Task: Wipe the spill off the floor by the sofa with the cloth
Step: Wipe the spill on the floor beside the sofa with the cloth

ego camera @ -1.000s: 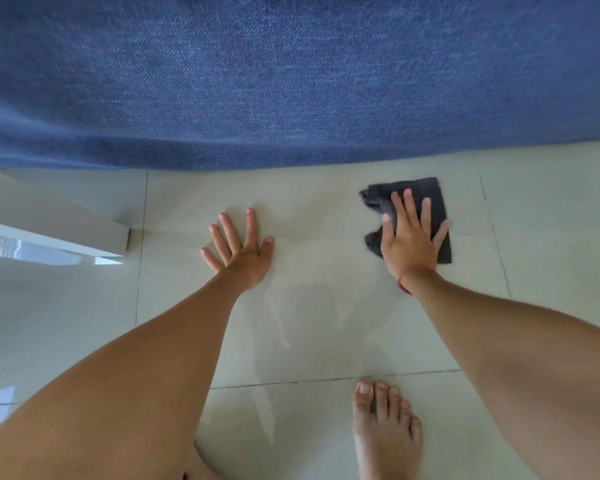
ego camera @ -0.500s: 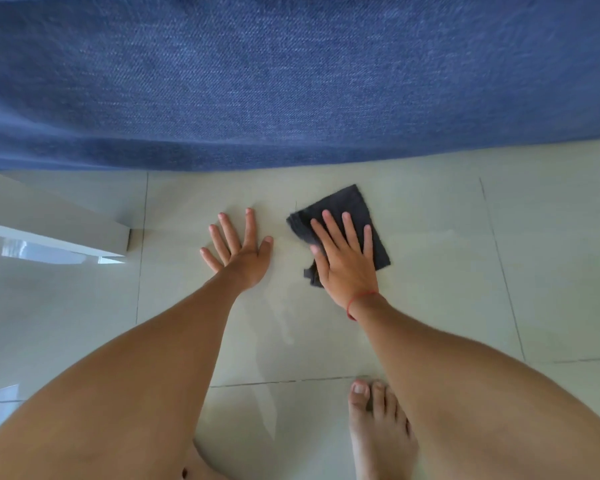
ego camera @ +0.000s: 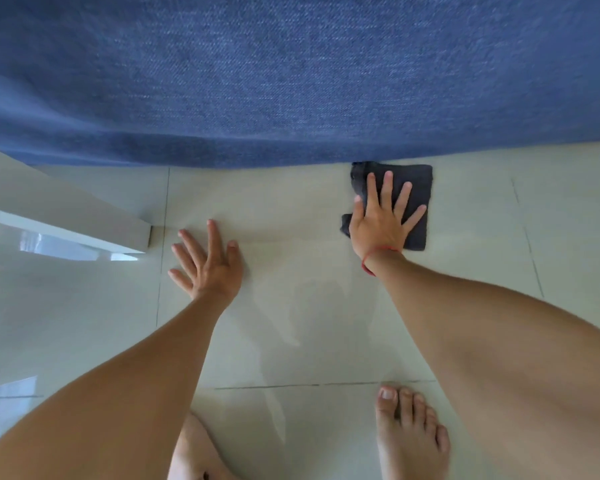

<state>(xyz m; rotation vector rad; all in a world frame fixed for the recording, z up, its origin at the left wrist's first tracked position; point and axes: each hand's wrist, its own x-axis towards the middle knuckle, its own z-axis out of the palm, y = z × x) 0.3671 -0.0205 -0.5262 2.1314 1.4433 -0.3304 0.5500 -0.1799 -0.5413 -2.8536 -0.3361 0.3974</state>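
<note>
One right hand [ego camera: 381, 221] flat on dark folded cloth [ego camera: 418, 199], glossy tile floor [ego camera: 309, 306].

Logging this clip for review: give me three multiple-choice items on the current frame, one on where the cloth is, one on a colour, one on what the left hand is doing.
1. Where is the cloth?
A. on the sofa
B. on the floor, against the sofa's lower edge
C. under the foot

2. What colour is the sofa?
A. blue
B. red
C. white

3. What is the left hand doing?
A. gripping the cloth
B. raised in the air
C. lying flat on the floor, holding nothing

Answers: 1 B, its far edge meets the sofa while the right hand presses it down. 2 A, blue woven fabric. 3 C, fingers spread on bare tile.
</note>
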